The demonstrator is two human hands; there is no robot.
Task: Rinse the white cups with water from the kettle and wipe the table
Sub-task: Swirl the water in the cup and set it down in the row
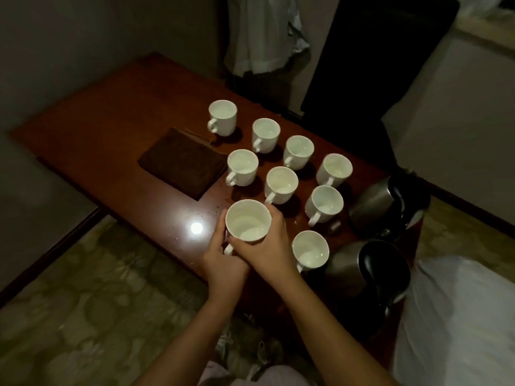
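Lower centre of the frame: one white cup (248,220), held over the near edge of the brown table (92,112). Left hand (223,260) wraps its left wall and underside, beside the handle, which points toward the lower left. Right hand (264,246) closes round the right wall, fingers curled onto the far side. Both hands grip this same cup; neither is free. The mouth faces up and slightly toward the camera; a little pale water appears to pool at the bottom.

Centre of the frame: eight more white cups, standing upright in loose diagonal rows, from the farthest one (223,117) at upper centre to the nearest one (310,251), which stands just right of the right hand. Most show water inside.

Right of centre: two steel kettles with black handles, the far kettle (387,203) and the near kettle (365,270), both beside the cup rows. The right hand is the nearer one to them.

Left of the cups: a dark folded cloth (182,165), flat on the table, up and left of the held cup, nearer the left hand.

Droplets lie round a bright light reflection (196,227) just left of the held cup.

Judgement: the held cup is being swirled or is about to be emptied; wiping is not yet begun.

Writing, brands, labels: none readable.
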